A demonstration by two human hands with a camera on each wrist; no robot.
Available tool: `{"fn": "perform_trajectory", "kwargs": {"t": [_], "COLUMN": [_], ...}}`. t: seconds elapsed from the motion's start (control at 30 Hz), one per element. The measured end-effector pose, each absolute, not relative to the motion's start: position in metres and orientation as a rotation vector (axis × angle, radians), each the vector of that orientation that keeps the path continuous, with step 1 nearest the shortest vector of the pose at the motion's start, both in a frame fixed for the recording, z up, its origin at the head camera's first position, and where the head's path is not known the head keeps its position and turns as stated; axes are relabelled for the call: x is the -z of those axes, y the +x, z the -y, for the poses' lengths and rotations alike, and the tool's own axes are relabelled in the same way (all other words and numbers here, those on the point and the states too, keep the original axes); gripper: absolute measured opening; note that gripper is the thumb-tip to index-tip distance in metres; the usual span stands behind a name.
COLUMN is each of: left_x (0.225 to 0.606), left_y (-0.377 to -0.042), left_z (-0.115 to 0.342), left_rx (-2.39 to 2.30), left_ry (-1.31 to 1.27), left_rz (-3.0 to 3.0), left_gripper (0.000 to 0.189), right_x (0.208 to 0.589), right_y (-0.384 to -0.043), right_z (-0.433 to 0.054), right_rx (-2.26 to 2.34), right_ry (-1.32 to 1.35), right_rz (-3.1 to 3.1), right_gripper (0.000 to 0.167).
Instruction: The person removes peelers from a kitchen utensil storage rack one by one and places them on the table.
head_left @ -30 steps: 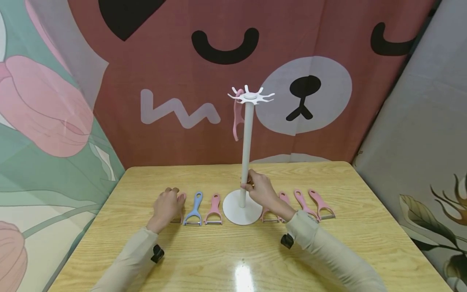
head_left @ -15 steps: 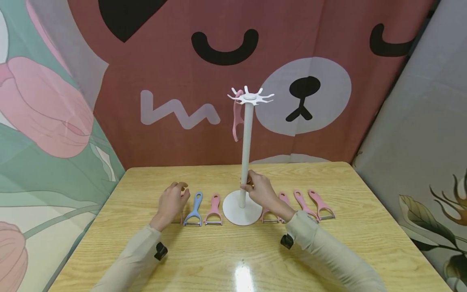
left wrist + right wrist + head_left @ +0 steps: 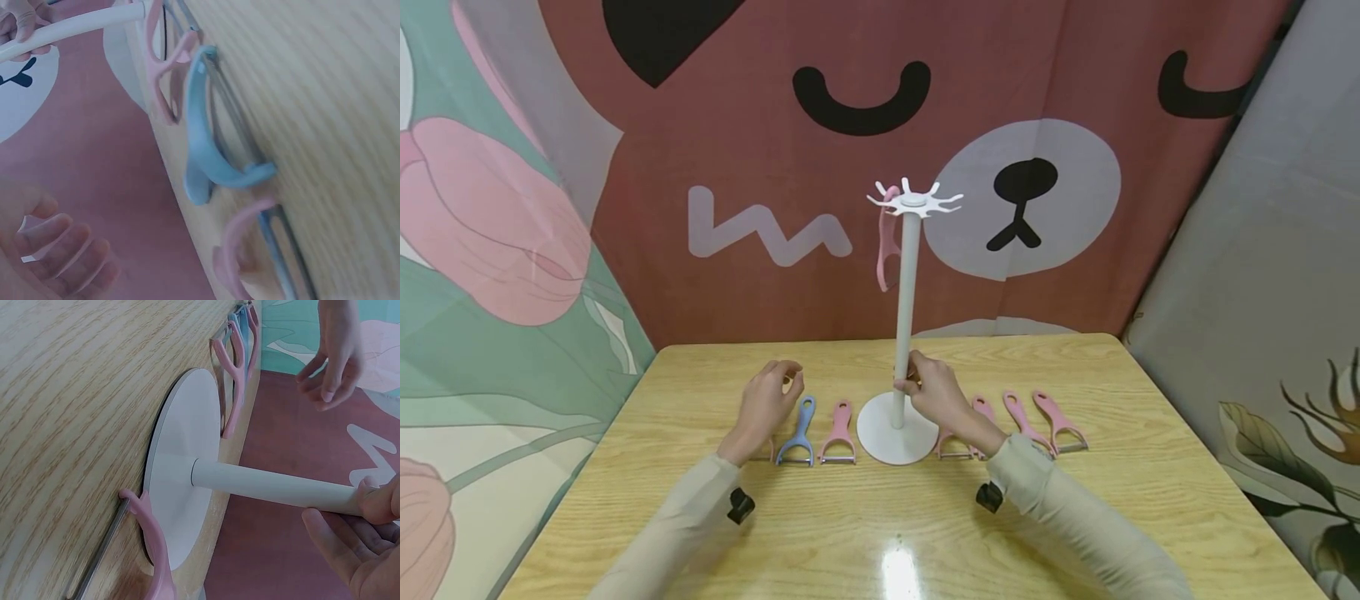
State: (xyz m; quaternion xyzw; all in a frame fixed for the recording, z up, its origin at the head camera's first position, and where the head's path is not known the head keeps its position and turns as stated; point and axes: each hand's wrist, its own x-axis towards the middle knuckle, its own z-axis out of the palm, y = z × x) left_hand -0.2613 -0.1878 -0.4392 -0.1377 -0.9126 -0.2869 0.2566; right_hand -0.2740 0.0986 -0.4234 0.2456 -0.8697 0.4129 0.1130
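My right hand (image 3: 936, 392) grips the white pole (image 3: 907, 283) of an upright stand low down, above its round base (image 3: 880, 433). A ring of hooks (image 3: 914, 201) tops the stand, and a pink peeler (image 3: 883, 242) hangs from one at the left. My left hand (image 3: 766, 408), fingers loosely bent and holding nothing, hovers above the table left of the base. Under it lies a pink peeler (image 3: 234, 244), partly hidden in the head view. Beside that lie a blue peeler (image 3: 801, 429) and another pink peeler (image 3: 841, 425).
Several pink peelers (image 3: 1056, 417) lie in a row right of the base, some partly hidden by my right forearm. The wooden table (image 3: 850, 533) ends at a brown printed cloth (image 3: 760, 308) behind.
My left hand has risen off the leftmost pink peeler and moved right and away from me, with nothing in it. The right hand has stayed on the pole.
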Motion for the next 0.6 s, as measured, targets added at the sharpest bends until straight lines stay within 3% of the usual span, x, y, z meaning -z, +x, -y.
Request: {"fn": "perform_trajectory", "kwargs": {"t": [0.6], "left_x": [0.419], "left_y": [-0.273], "left_z": [0.164], "left_rx": [0.99], "left_ry": [-0.473], "left_rz": [2.371], "left_gripper": [0.02], "right_x": [0.425], "right_y": [-0.276], "right_z": [-0.099], "right_rx": [-1.21], "right_ry": [0.715], "right_rz": [2.546], "right_gripper": [0.012]}}
